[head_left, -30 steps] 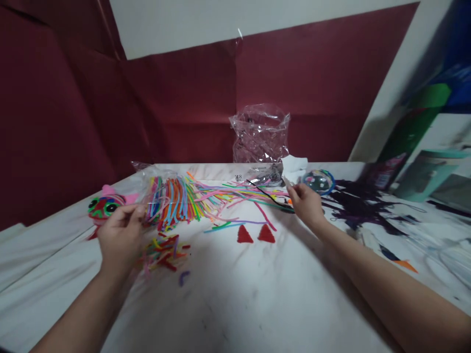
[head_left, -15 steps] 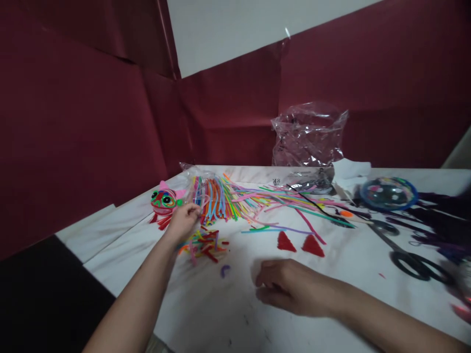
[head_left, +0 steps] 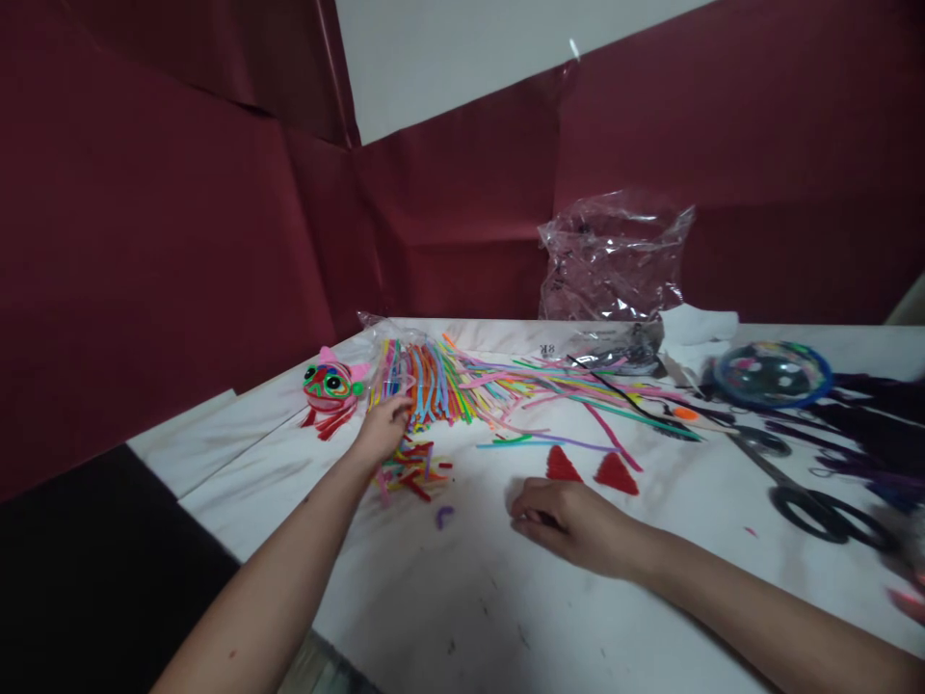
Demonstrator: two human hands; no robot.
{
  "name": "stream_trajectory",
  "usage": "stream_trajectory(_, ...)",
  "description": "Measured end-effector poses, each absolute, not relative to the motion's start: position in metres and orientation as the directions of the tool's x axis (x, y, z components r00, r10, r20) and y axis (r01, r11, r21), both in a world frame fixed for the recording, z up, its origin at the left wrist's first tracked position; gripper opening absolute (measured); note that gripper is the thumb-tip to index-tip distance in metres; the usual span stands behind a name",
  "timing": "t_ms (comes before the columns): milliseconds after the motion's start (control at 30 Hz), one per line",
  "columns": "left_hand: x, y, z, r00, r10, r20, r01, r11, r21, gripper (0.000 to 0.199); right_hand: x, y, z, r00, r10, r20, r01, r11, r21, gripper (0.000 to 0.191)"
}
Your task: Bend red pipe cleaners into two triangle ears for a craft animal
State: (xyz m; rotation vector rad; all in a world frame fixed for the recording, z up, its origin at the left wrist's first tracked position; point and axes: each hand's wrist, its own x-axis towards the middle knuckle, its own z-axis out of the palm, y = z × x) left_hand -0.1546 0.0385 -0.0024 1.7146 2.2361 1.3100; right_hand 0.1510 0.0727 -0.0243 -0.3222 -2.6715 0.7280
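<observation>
The left hand (head_left: 383, 429) is at the near side of a bundle of coloured fuzzy stems (head_left: 430, 386), its fingers curled close together. Whether a stem is gripped cannot be told; contact with the bundle appears likely. The bundle lies on the table (head_left: 541, 627), left of centre, its loose ends fanning to the right. Short clipped pieces (head_left: 415, 472) lie in a heap on the near side, with a purple curl (head_left: 443, 517) nearer again.

The right hand (head_left: 570, 520) is low over the table, fingers loosely bent, the opening small. No item is visible in it; its inner side is hidden. Two red triangles, one left (head_left: 562, 466) and one right (head_left: 617, 474), lie just beyond it.

The step in hand is judged to be handling at the bundle with the left hand, the right unoccupied as far as can be seen. Any single stem drawn from this pile calls for a fingertip pinch and a gentle pull, as the lengths cross.

A decorated face figure (head_left: 330, 386) sits to the left. Scissors (head_left: 809, 511) lie to the right, near a blue-rimmed round container (head_left: 773, 376).
</observation>
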Motion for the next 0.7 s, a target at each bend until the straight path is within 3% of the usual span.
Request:
stream_trajectory(133, -0.168, 0.033, 0.004, -0.457, 0.738, 0.496, 0.788, 0.077, 0.611, 0.028, 0.15, 0.074, -0.026, -0.91, 0.303, 0.282, 0.115, 0.839, -0.532, 0.014)
stream_trajectory(333, -0.16, 0.036, -0.005, -0.363, 0.838, 0.408, 0.831, 0.093, 0.548, 0.024, 0.147, 0.074, -0.027, -0.91, 0.299, 0.288, 0.096, 0.826, -0.556, 0.018)
stream_trajectory(700, -0.155, 0.044, -0.013, -0.337, 0.877, 0.342, 0.882, 0.166, 0.442, 0.05, 0.149, 0.072, -0.025, -0.91, 0.291, 0.296, 0.088, 0.832, -0.549, 0.019)
